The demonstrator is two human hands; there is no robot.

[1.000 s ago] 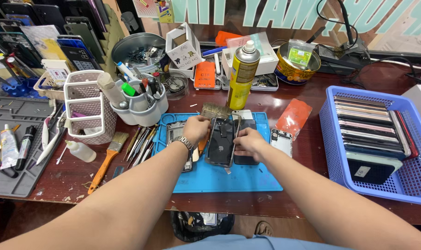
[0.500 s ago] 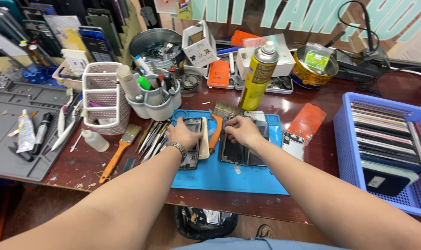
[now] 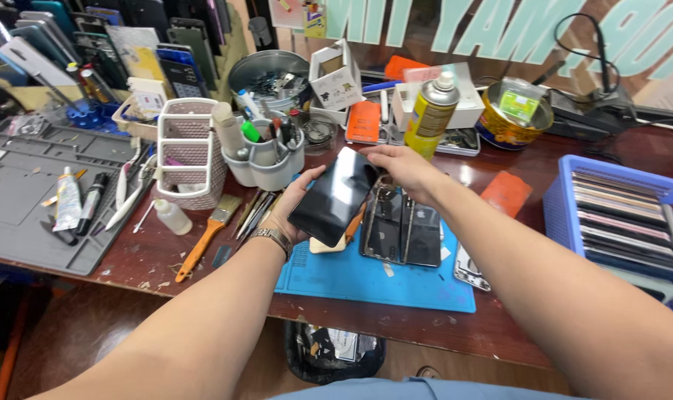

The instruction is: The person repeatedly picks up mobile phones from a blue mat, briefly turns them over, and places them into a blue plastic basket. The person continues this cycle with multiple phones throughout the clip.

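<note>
Lifted off the blue mat (image 3: 366, 278) since the earlier frames, when both hands pressed on the opened phones there, a black screen panel (image 3: 335, 195) now hangs in the air above the mat's far left part. Its long axis runs from near-left to far-right, glossy face up. The left hand (image 3: 290, 210) cups its near-left end from beneath, fingers curled round the edge; the right hand (image 3: 402, 164) pinches the far-right corner from above. Both hands touch it, the left carrying more of it.

Just right of the panel and below it, two opened phone bodies (image 3: 403, 230) lie side by side on the mat. An orange-handled tool (image 3: 355, 222) lies tucked beneath the panel's near edge.

Farther out on the dark wooden table (image 3: 129, 259): a grey tool caddy (image 3: 266, 159) and white mesh basket (image 3: 188, 152) to the left, a yellow spray can (image 3: 429, 115) at the far side, a blue tray (image 3: 573, 222) of stacked phones to the right, and a grey work mat (image 3: 25, 215) at the far left.
</note>
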